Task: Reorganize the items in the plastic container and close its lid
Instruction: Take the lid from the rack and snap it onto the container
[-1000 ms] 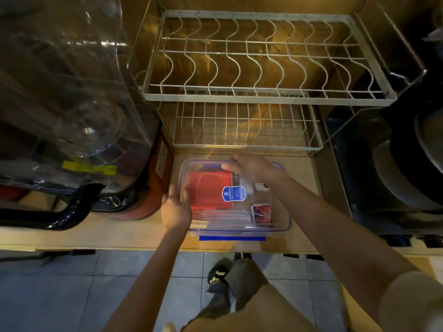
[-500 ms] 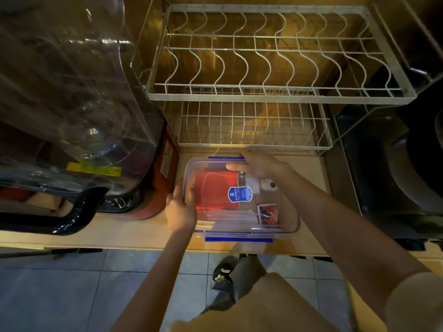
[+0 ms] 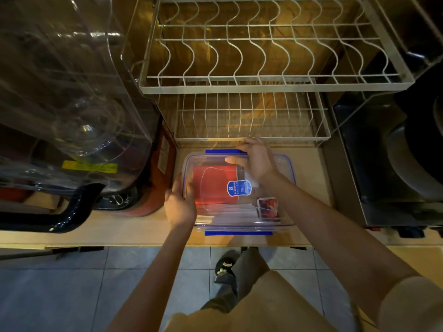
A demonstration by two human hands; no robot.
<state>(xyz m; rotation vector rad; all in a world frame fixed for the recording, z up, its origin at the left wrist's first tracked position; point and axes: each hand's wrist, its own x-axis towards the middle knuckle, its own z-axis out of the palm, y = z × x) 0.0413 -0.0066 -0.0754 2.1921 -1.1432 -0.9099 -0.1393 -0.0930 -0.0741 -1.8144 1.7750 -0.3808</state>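
Observation:
A clear plastic container [image 3: 286, 188] sits on the wooden counter with its transparent lid [image 3: 215, 161] lying on top. The lid carries a blue oval sticker [image 3: 239, 188] and blue clip flaps at the far edge [image 3: 223, 151] and the near edge [image 3: 238, 233]. Through the lid I see a red flat item [image 3: 211, 185] and a small picture packet [image 3: 268, 208]. My left hand [image 3: 179, 204] clasps the container's left side. My right hand [image 3: 257, 160] presses on the lid's far edge beside the far clip.
A two-tier wire dish rack [image 3: 251, 85] stands right behind the container. A large clear dispenser with a black base [image 3: 72, 116] fills the left. Dark pans [image 3: 417, 164] sit at the right. The counter's front edge [image 3: 143, 245] runs just below the container.
My right hand has slid from the middle of the lid toward its far edge by the blue clip. The left hand stays on the left side. The camera has moved closer.

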